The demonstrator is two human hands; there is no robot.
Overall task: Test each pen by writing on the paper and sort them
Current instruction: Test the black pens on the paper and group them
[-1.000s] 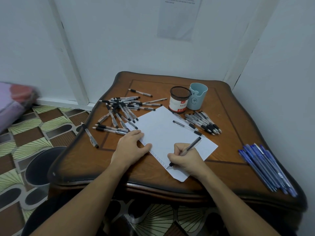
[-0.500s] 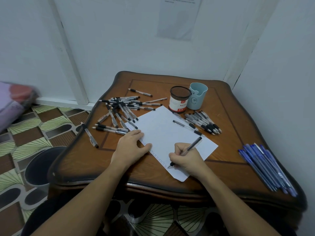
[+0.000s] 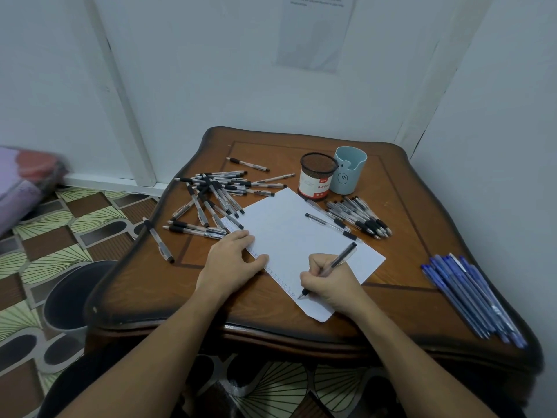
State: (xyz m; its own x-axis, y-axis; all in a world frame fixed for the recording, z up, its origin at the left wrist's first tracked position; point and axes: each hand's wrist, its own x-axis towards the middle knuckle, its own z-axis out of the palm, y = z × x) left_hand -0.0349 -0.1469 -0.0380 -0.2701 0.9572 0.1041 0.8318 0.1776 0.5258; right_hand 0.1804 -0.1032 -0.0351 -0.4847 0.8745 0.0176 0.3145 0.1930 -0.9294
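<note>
Head view:

1. Right hand: fingers curled round a black-tipped pen, grasping it. The tip touches the near left corner of the paper and the barrel slants up and away past the knuckles.
2. Left hand: released, lying flat, palm down. The fingers and thumb press on the paper's left edge, to the left of the right hand.
3. The paper is a white sheet lying askew on the bench, under both hands. A row of small marks runs along its edge between the two hands.
4. Heap of black-grip pens: loose and crossed, just beyond the left hand, some touching the paper's far left corner.
5. Stray pen: alone at the bench edge, left of the left hand.
6. Lone pen: on the paper, beyond the right hand.
7. Bundle of black pens: lying roughly parallel, beyond and right of the right hand, beside the paper.
8. Mesh cup with a red and white label, touching a pale blue cup. Both stand upright, beyond the bundle.
9. Blue pens: lying roughly parallel at the bench's right edge, well to the right of the right hand.
10. Dark bin: on the patterned floor, left of and below the left forearm.
</note>
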